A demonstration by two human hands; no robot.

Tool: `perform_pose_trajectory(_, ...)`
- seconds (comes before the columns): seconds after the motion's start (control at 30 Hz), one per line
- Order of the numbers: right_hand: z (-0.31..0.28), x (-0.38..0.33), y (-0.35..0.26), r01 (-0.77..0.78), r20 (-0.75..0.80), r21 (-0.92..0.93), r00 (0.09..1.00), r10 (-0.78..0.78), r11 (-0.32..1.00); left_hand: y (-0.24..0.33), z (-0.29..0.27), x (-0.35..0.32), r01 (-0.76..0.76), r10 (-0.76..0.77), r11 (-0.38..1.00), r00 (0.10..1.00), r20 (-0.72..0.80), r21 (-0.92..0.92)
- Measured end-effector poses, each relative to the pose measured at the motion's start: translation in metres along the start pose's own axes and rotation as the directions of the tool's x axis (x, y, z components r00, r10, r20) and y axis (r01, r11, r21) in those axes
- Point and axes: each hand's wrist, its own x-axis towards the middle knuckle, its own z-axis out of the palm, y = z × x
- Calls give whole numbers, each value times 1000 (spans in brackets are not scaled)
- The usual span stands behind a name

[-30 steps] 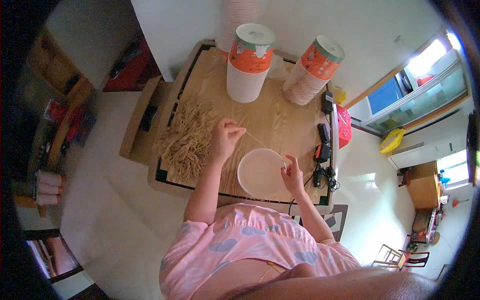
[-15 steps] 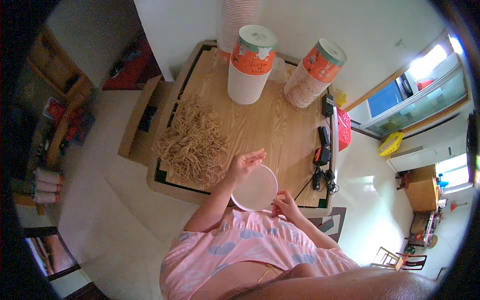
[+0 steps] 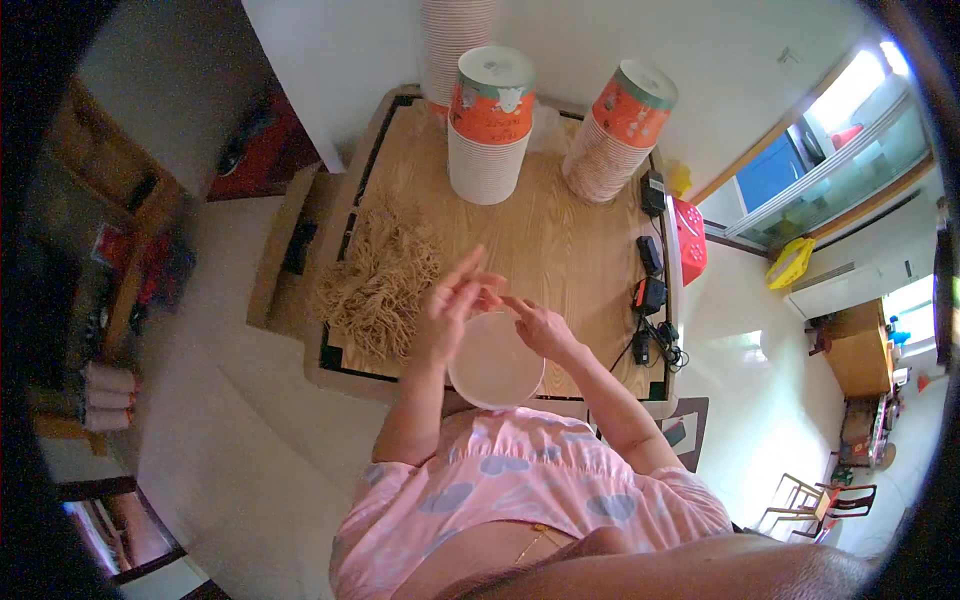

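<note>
A white round paper tub [image 3: 497, 362] is at the table's near edge, against my clothing, with its pale round face toward me. At its far left rim is my left hand [image 3: 455, 305], fingers stretched and slightly blurred, pointing away over the table. My right hand [image 3: 541, 328] has come to the far right rim, its fingers drawn together and its fingertips meeting those of the left. Anything thin between the fingertips is too small to make out. Just left of my left hand lies a loose heap of tan strings [image 3: 385, 285].
Behind stand a tall stack of white and orange tubs [image 3: 492, 130], a second stack [image 3: 618, 130] to its right and another stack [image 3: 455, 50] farther back. Black power adapters [image 3: 649, 295] with cables line the table's right edge. A red container [image 3: 689, 240] stands beyond it.
My right hand has moved from the tub's near right side up to its far rim, meeting my left hand. The left hand has shifted left and its fingers have stretched out.
</note>
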Motion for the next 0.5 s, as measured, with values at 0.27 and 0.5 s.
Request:
perform_pose_trajectory(0.27, 18, -78, 34, -296, -146, 219, 932, 331, 930, 41, -37, -5, -89, 108, 990, 977, -183, 107)
perform_pose_trajectory(0.5, -26, -102, -3, 71, -432, 111, 902, -16, 991, -24, 12, -25, -89, -165, 833, 902, 399, 546)
